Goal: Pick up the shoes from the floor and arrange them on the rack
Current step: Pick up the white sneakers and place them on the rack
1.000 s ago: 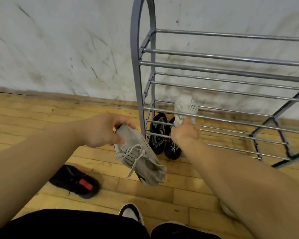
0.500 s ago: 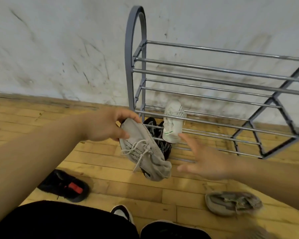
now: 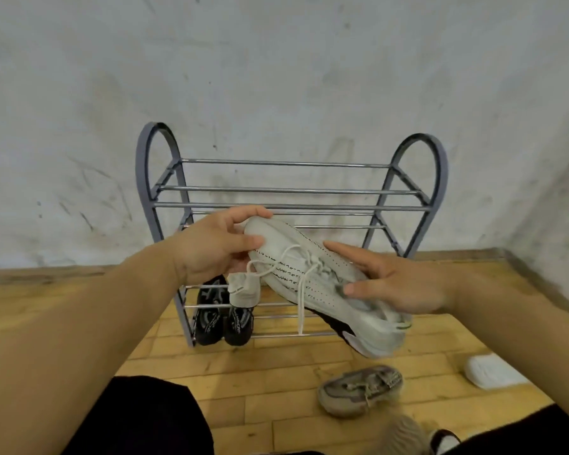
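Note:
A white knit sneaker point(image 3: 312, 280) with white laces hangs in the air in front of the grey metal rack point(image 3: 289, 191). My left hand point(image 3: 216, 249) grips its toe end. My right hand point(image 3: 399, 285) holds the heel end, thumb at the collar and fingers along the far side. The matching white sneaker point(image 3: 243, 292) sits on the middle shelf, mostly hidden behind my left hand. A black pair point(image 3: 224, 318) stands on the bottom shelf at the left.
A worn grey-brown sneaker point(image 3: 360, 390) lies on the wooden floor below my right hand. A white shoe point(image 3: 490, 371) lies at the far right. The rack stands against a scuffed white wall, and my dark-clothed legs fill the bottom edge.
My right hand left the shoe on the rack and came onto the sneaker held by my left. The sneaker rose and turned sideways. The view pulled back.

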The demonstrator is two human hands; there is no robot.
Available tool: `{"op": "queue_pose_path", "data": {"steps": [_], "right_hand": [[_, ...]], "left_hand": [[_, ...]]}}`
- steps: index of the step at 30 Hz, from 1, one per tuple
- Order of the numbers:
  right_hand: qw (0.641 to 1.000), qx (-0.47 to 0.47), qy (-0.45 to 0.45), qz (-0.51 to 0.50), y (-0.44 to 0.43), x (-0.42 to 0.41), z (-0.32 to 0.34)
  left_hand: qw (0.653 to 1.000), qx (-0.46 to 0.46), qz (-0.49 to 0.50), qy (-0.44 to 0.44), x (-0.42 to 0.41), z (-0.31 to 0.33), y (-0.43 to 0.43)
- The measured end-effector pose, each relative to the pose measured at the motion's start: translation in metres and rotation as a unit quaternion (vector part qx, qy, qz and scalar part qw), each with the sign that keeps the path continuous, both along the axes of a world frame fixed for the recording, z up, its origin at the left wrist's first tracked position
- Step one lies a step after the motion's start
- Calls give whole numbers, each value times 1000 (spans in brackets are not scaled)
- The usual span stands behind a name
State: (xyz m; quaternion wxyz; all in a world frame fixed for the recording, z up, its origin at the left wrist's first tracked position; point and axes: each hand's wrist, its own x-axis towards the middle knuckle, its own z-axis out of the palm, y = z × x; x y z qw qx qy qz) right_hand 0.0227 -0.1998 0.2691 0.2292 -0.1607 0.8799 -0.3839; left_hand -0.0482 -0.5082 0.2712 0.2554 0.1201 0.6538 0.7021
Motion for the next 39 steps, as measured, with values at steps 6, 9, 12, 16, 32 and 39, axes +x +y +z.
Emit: {"op": "queue_pose_path", "data": {"steps": [6,9,12,16,32,39], "right_hand": [[986,-144,-35,-76,17,26,5],[958,-237,-38,-158,20,24,4],[919,-296,24,-260,24,13,6],[880,-306,108,-346,31,-6,2],[947,-60,202,-242,29,-16,8],[959,27,247,-134,-5,-29,-19]], "left_hand": [[998,4,49,-25,-1,2,43],[989,-24,141,37,-3,7,65],[977,-81,155,124,4,11,92],[985,-94,14,143,25,6,132],[980,-122,-39,154,-1,24,56],[955,-266,-127,21,24,4,-51]]}}
